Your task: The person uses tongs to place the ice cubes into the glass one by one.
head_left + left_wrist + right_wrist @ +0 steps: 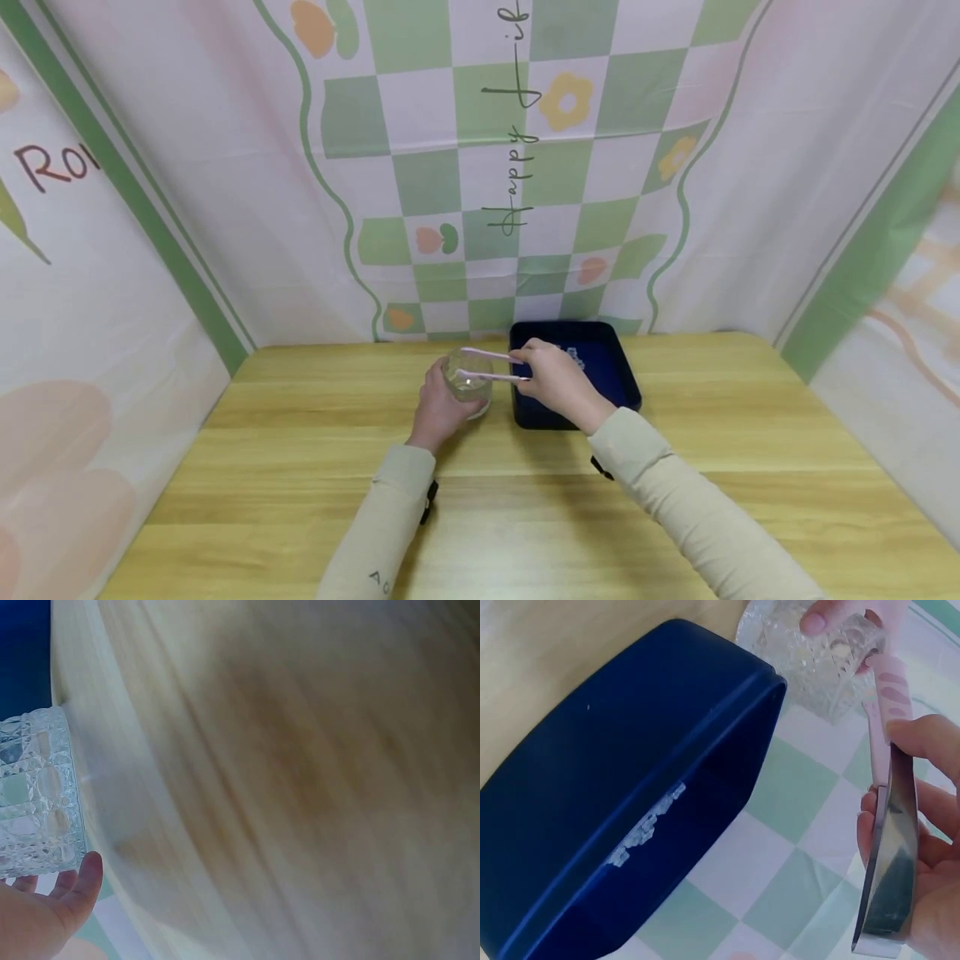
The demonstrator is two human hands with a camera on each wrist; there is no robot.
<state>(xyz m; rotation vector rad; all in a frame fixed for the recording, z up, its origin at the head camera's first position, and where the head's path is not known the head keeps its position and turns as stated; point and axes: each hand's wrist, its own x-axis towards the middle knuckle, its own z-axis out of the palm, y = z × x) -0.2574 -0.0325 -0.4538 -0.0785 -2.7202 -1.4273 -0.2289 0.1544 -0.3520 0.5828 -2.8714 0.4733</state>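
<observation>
My left hand (438,410) grips a clear cut-glass cup (471,393) on the wooden table, fingers on its far left side and thumb across the front. The left wrist view shows the cup's faceted wall (45,787) at its left edge. In my right hand (561,382) is a pair of tongs (901,795) with a shiny metal body and pink patterned tips. Their two arms stand apart, and the tips overlap the cup's mouth in the head view. Whether the tips hold anything is something I cannot tell.
Just right of the cup stands a dark blue square tray (609,373) with raised walls. Several small clear pieces (641,832) lie in a cluster inside it. Behind the table (300,467) hangs a printed cloth (420,179) with green checks, and more cloth borders both sides.
</observation>
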